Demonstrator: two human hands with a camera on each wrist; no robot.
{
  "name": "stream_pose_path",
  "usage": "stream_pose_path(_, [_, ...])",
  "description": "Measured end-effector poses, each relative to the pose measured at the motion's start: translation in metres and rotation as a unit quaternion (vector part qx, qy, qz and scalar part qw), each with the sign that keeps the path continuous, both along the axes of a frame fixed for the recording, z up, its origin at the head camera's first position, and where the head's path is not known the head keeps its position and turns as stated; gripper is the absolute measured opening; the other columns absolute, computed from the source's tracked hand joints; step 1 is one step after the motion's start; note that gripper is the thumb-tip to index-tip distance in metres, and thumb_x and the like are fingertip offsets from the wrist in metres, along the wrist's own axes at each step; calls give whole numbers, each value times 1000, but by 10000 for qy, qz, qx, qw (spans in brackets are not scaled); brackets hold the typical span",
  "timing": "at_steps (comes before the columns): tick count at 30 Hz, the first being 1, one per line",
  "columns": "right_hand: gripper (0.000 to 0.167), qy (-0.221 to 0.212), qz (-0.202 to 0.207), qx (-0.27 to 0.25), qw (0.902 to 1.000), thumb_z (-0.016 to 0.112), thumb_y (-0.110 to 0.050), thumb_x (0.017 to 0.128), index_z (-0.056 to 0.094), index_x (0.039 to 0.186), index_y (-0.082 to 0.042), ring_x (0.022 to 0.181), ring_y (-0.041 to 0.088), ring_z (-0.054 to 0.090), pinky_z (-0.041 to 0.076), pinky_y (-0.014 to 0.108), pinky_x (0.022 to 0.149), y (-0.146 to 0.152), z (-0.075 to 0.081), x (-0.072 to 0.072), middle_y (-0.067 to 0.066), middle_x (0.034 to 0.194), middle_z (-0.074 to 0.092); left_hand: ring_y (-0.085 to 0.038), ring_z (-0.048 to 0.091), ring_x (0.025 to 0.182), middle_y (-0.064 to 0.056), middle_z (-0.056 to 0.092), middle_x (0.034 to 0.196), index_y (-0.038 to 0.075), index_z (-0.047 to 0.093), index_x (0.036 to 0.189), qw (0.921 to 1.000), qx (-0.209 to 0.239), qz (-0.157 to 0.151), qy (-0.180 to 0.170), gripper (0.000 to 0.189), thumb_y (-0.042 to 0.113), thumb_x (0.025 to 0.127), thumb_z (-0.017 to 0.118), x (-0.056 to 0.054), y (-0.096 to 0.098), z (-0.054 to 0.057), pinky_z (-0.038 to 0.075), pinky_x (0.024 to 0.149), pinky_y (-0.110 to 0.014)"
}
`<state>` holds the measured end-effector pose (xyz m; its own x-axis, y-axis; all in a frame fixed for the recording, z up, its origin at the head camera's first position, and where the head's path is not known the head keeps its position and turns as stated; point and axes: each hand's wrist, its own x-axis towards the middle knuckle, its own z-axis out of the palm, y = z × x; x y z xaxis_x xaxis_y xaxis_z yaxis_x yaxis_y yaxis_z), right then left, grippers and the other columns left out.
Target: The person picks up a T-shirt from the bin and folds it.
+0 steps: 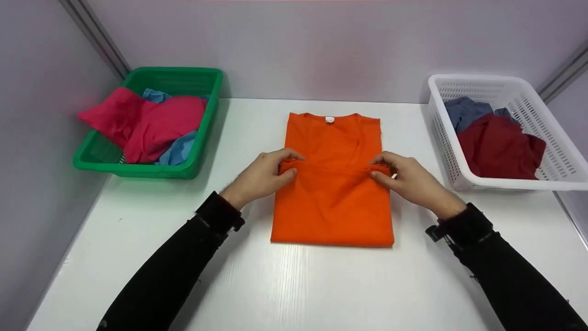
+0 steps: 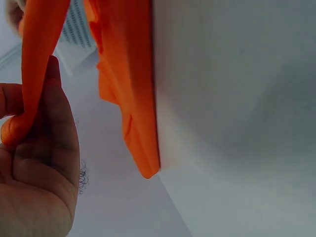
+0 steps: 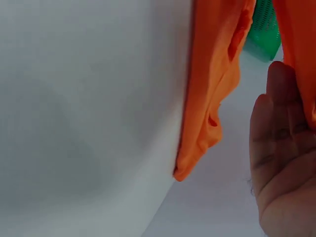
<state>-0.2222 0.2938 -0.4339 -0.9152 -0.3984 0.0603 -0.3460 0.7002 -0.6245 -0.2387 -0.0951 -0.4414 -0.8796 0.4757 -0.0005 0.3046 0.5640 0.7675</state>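
Note:
An orange T-shirt (image 1: 333, 211), folded to a narrow rectangle, lies mid-table with its collar and white tag toward the back wall. My left hand (image 1: 271, 172) pinches the left end of a raised fold of it between thumb and fingers. At the other end of that fold, my right hand (image 1: 398, 177) grips the cloth the same way. The left wrist view shows the lifted fold (image 2: 37, 64) between thumb and fingers, above the rest of the shirt. In the right wrist view the fingers (image 3: 276, 123) lie along the cloth's underside.
At the back left stands a green basket (image 1: 197, 171) with pink and blue clothes (image 1: 161, 119) in it, one pink part hanging over its rim. A white basket (image 1: 505, 184) at the back right holds dark red and grey-blue clothes (image 1: 500, 149). Walls border the white table (image 1: 294, 289).

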Motion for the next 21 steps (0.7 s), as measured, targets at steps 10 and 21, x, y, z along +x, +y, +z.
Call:
stream_pose_path(10, [47,22,-262,1610,9866,82,-18,111,66,154,-7,117,40,75,65,60,97,-5,-15,-12,20,132,79,-38,78,136,-16,79,151,8,64,160,9726,-1899,-86,1337,50,11,112,79,-7,0,-17,68,114,-54])
stream_pose_path(21, [69,955,842,2728,9536,77,-35,115,55,175,-8,165,45,58,52,69,132,-23,-5,41,18,181,56,-34,50,174,-14,50,187,8,45,180,9085,-3381,-1317,2073,77,40,117,75,46,1,2,46,141,-58])
